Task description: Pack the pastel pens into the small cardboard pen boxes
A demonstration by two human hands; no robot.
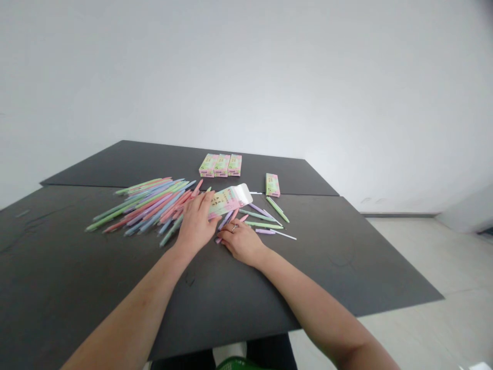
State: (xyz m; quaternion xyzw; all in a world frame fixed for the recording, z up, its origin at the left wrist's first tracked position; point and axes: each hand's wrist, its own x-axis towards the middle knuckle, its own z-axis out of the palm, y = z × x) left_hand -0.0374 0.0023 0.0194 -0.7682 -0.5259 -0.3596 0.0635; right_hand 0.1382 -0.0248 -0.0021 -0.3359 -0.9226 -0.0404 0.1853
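Note:
My left hand [195,221] is closed on a small pink and green pen box [226,201], tilted, with its white end flap [244,194] open to the right. My right hand [243,241], a ring on one finger, rests low on the table with its fingers curled over a few pens [225,221]; their lower ends are partly hidden. A large pile of pastel pens [148,206] lies left of my left hand. Beyond my right hand, several loose green and purple pens [262,224] and thin white sticks [285,235] are scattered.
Three pen boxes [221,165] stand side by side at the back of the dark table [327,272]. Another box [272,185] sits apart to their right. A seam crosses the tabletop, and a white wall [246,77] rises behind it.

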